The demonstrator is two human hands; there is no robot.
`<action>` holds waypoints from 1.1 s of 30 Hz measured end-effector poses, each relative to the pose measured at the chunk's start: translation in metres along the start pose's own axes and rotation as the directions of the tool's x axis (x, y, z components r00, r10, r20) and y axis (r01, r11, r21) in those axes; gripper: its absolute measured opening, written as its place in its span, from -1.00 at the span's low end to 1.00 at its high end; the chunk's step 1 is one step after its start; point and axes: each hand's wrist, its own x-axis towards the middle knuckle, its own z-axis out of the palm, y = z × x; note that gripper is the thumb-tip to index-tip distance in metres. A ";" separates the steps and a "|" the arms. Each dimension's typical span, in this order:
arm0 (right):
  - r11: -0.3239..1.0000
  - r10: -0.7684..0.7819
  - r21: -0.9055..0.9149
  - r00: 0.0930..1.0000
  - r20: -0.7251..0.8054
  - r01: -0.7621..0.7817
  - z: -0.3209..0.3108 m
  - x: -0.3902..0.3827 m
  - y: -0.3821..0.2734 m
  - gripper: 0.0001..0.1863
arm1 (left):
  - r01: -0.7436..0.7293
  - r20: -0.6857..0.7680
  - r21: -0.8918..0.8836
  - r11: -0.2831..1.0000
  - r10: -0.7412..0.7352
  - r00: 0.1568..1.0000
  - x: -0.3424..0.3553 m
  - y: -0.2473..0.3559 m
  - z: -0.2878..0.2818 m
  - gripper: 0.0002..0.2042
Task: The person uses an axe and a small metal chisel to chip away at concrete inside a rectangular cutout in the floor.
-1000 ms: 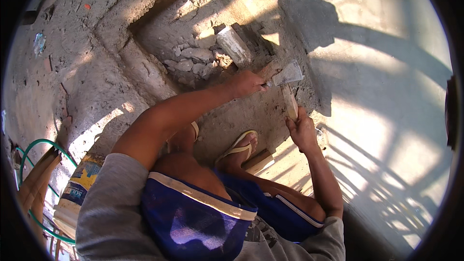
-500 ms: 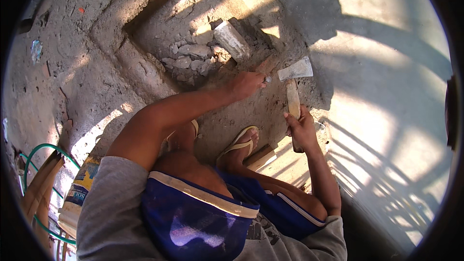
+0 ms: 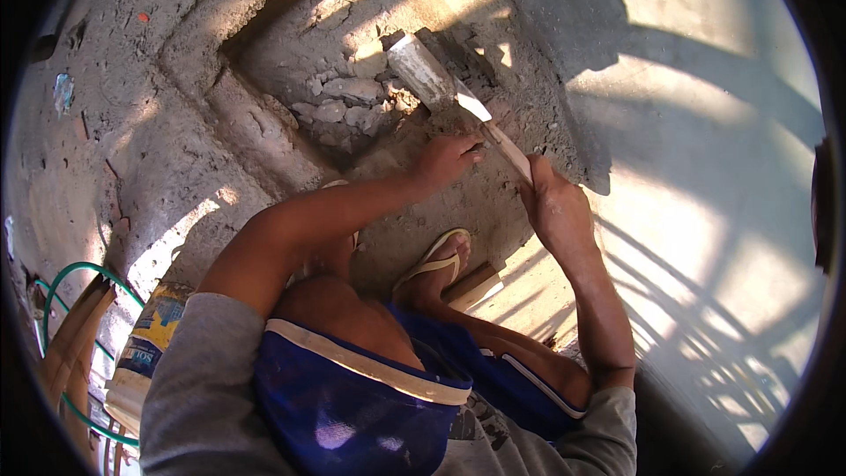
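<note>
My right hand [image 3: 561, 203] is closed round the wooden handle of a hatchet [image 3: 509, 155]. Its bright metal head [image 3: 474, 102] is right above my left hand, by the lower end of a pale, dirt-smeared stub [image 3: 422, 69]. Low over the dug earth, my left hand [image 3: 445, 163] is a closed fist round a metal rod [image 3: 477, 149]. Only the rod's end shows; the rest is hidden by the fingers. Broken lumps of rubble [image 3: 352, 101] lie in the hollow beside the stub.
A raised earthen ledge [image 3: 251, 119] borders the hollow on the left. Smooth pale concrete [image 3: 705, 194] spreads to the right. My sandalled foot [image 3: 438, 264] stands near a wood offcut [image 3: 476, 286]. At lower left are a bucket [image 3: 150, 344] and a green hose [image 3: 66, 273].
The hatchet has swung left and tilted, its head moving from the right of my left hand to just above it. My right hand rose slightly. The left fist shifted a little down and left.
</note>
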 end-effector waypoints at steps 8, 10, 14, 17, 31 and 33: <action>0.974 0.151 0.158 0.984 0.090 -0.164 -0.043 -0.009 -0.008 -0.66 | -0.038 -0.034 0.112 0.993 0.042 0.999 -0.001 0.001 0.011 -0.73; 0.932 0.180 0.312 0.983 0.035 -0.182 -0.047 -0.010 -0.010 -0.65 | -0.180 -0.001 0.170 0.969 0.182 0.983 0.004 -0.001 0.012 -0.73; 0.829 0.224 0.524 0.975 0.007 -0.194 -0.044 -0.009 0.002 -0.62 | 0.092 -0.149 0.099 0.991 -0.076 0.986 0.017 -0.012 -0.010 -0.80; 0.806 0.214 0.565 0.977 -0.003 -0.175 -0.030 -0.017 0.017 -0.60 | 0.228 -0.268 -0.095 0.969 -0.245 0.932 0.021 -0.015 -0.046 -0.83; 0.709 0.308 0.592 0.923 0.230 -0.384 -0.004 -0.023 0.030 -0.59 | 0.105 -0.151 -0.056 0.993 -0.113 0.982 0.019 0.004 -0.032 -0.81; 0.722 0.302 0.584 0.928 0.217 -0.372 -0.002 -0.022 0.031 -0.59 | 0.106 -0.127 0.037 0.994 -0.101 0.987 0.018 0.009 -0.032 -0.81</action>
